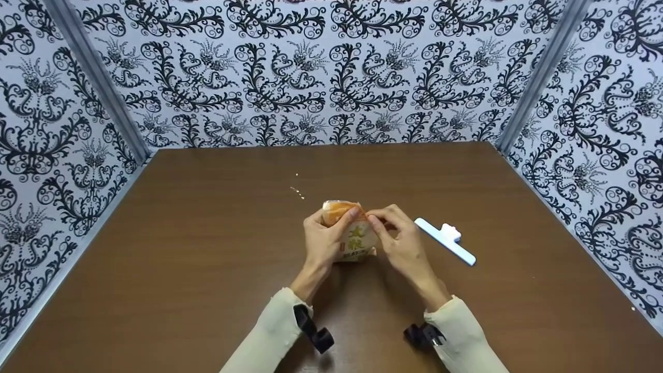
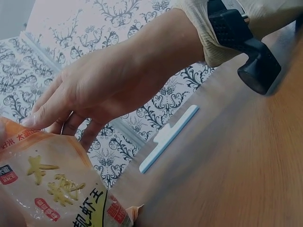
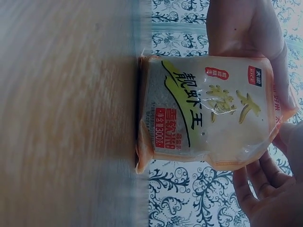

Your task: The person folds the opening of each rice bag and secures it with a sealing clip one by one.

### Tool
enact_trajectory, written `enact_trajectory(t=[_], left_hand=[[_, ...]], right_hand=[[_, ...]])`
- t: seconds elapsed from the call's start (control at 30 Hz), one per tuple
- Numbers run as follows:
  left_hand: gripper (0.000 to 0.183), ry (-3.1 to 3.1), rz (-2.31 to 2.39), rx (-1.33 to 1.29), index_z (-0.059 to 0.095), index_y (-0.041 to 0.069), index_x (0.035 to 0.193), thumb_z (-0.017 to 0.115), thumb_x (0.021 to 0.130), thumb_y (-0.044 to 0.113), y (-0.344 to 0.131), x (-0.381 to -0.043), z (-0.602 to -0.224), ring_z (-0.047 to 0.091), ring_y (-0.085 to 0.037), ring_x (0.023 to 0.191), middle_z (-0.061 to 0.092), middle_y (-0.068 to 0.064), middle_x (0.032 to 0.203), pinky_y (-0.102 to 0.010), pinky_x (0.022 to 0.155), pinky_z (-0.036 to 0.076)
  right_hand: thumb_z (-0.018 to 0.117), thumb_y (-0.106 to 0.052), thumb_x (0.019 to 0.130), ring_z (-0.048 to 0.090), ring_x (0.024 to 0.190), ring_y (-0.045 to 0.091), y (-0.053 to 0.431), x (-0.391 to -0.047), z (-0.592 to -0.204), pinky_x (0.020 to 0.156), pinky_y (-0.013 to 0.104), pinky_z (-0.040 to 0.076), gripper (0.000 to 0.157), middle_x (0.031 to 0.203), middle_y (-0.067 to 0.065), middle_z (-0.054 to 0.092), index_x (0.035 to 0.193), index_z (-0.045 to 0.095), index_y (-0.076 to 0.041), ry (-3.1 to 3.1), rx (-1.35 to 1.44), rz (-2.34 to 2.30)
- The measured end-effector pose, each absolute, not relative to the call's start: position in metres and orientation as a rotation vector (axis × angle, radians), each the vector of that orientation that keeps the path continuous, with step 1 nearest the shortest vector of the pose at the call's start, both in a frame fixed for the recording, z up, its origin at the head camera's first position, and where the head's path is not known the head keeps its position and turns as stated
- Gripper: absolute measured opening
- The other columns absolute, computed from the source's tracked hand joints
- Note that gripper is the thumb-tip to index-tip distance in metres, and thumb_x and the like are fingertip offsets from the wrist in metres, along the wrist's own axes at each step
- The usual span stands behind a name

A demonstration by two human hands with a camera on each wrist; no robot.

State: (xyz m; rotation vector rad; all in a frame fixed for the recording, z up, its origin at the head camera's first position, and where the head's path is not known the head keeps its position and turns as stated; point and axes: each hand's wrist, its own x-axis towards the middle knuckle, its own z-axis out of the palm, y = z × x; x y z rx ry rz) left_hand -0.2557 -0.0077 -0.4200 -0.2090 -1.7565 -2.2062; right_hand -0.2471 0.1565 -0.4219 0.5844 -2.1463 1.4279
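A small bag of rice (image 1: 356, 242) with an orange top and printed characters stands upright on the brown table, seen close up in the right wrist view (image 3: 218, 113). My left hand (image 1: 323, 239) grips its top left side, thumb across the front of the orange edge. At the top right corner, my right hand (image 1: 406, 248) pinches the edge between thumb and fingers. In the left wrist view the right hand (image 2: 94, 85) reaches over to the orange rim of the bag (image 2: 52, 182). Fingers behind the bag are partly hidden.
A white and light-blue sealing clip (image 1: 446, 242) lies on the table just right of my right hand. Several small white grains (image 1: 298, 192) are scattered beyond the bag. Patterned walls (image 1: 311, 72) close off the table (image 1: 181, 248) at the back and sides.
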Motion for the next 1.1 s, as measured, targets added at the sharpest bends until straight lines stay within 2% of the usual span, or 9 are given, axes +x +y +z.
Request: enact_trajectory(t=[0.4, 0.77, 1.1], left_hand=[[0.023, -1.835, -2.173, -0.287, 0.079, 0.005, 0.105, 0.086, 0.087, 0.017, -0.0133, -0.2563, -0.4191, 0.071, -0.015, 0.078, 0.078, -0.006, 0.093, -0.029, 0.071, 0.058], [0.027, -1.832, -2.2, -0.26, 0.079, 0.003, 0.104, 0.089, 0.084, 0.019, -0.0126, -0.2578, -0.4177, 0.071, -0.013, 0.078, 0.078, -0.003, 0.091, -0.028, 0.071, 0.058], [0.034, -1.871, -2.197, -0.282, 0.078, 0.003, 0.106, 0.092, 0.08, 0.021, -0.0127, -0.2558, -0.4174, 0.074, -0.014, 0.085, 0.08, -0.009, 0.1, -0.03, 0.078, 0.061]], right_hand=[[0.069, -0.016, 0.101, 0.065, 0.089, 0.012, 0.1551, -0.2471, -0.4213, 0.083, 0.021, 0.055, 0.011, 0.101, -0.001, 0.07, 0.107, 0.079, -0.015, -2.151, 0.591, 1.426], [0.07, -0.015, 0.1, 0.066, 0.094, 0.009, 0.1511, -0.2469, -0.42, 0.089, 0.021, 0.056, 0.011, 0.1, 0.002, 0.07, 0.105, 0.08, -0.015, -2.088, 0.572, 1.5], [0.073, -0.019, 0.098, 0.065, 0.095, 0.011, 0.1502, -0.2474, -0.4208, 0.087, 0.022, 0.056, 0.006, 0.101, -0.002, 0.068, 0.102, 0.077, -0.016, -2.113, 0.549, 1.517]])
